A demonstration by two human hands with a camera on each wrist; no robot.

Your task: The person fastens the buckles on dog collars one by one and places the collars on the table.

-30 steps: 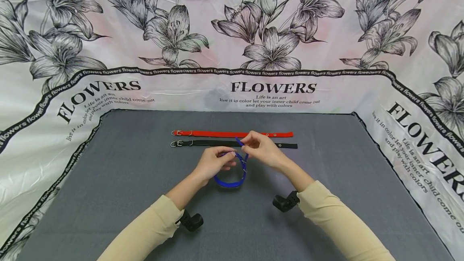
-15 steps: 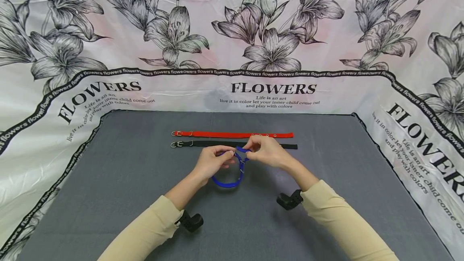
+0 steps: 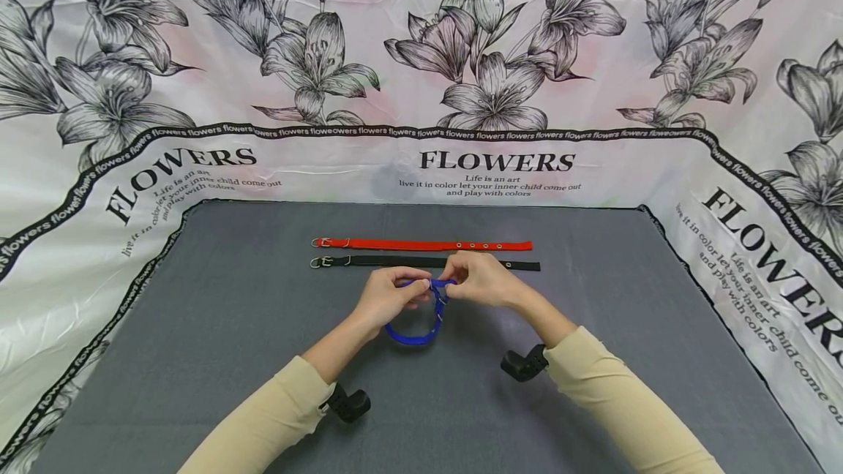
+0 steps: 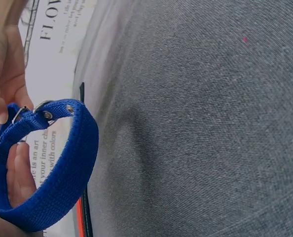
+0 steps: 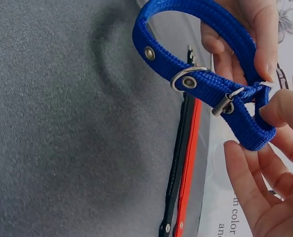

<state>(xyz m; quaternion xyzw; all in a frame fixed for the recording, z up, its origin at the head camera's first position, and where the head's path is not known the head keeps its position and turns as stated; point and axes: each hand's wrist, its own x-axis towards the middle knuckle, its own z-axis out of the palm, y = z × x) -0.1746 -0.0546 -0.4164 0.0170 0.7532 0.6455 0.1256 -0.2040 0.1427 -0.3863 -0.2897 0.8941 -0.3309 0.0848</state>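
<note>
A blue collar of woven webbing is bent into a loop and held above the table. Its metal buckle, D-ring and eyelets show in the right wrist view. My left hand pinches the collar at the upper left of the loop, near its metal fitting. With thumb and fingers, my right hand pinches the strap's tail, which folds back past the buckle. In the left wrist view the loop hangs between the hands, the left fingers behind it; the exact tail tip is hidden.
A red collar lies straight across the grey tabletop, behind the hands. Parallel and just nearer is a black collar, partly covered by the right hand. Flower-printed cloth walls the back and sides.
The right hand first moves right, then slightly down and left, bringing the blue tail from pointing up to lying across toward the left hand. The left hand stays nearly still.
</note>
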